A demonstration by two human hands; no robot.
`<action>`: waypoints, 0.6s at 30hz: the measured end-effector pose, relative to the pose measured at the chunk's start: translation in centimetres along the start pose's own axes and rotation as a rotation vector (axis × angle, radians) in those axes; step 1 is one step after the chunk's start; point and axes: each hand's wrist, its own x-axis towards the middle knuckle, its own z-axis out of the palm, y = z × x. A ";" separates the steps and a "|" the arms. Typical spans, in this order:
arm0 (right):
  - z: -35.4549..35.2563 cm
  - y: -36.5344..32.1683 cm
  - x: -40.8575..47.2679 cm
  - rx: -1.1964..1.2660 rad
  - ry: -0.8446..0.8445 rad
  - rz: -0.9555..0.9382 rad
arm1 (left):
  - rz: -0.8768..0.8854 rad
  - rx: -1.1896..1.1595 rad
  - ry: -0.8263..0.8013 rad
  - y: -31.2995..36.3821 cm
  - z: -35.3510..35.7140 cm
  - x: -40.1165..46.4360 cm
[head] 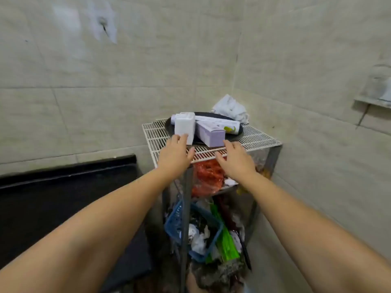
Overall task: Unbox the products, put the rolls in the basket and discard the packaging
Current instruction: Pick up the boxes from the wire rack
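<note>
On a white wire shelf in the tiled corner sits a dark round tray. It holds a white box standing upright, a lilac box and a long white box with a yellow-green mark lying behind them. My left hand reaches in with fingers apart, its fingertips touching the white box's lower front. My right hand hovers open just in front of the lilac box, holding nothing. No rolls are visible.
A crumpled white cloth lies behind the tray. Below the shelf are a red plastic bag, a blue basket with crumpled waste and a green wrapper. A black counter stands to the left. Tiled walls close in behind and to the right.
</note>
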 end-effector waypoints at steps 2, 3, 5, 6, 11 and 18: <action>0.4 0.3 3.7 0.045 0.084 -0.051 | -0.105 -0.068 0.113 0.3 1.0 3.4; 0.6 0.3 5.8 0.062 0.110 -0.075 | -0.160 -0.093 0.164 0.4 1.5 5.3; 1.4 0.3 9.0 0.113 0.069 -0.109 | -0.276 -0.156 0.180 0.7 2.7 8.1; 1.9 0.5 10.0 0.132 0.031 -0.115 | -0.330 -0.196 0.172 0.9 3.5 8.9; 4.3 1.9 12.3 0.150 -0.083 -0.193 | -0.433 -0.249 0.283 0.6 6.7 9.0; 2.9 2.0 13.3 0.310 0.020 -0.218 | -0.441 -0.191 0.366 -1.2 5.4 9.7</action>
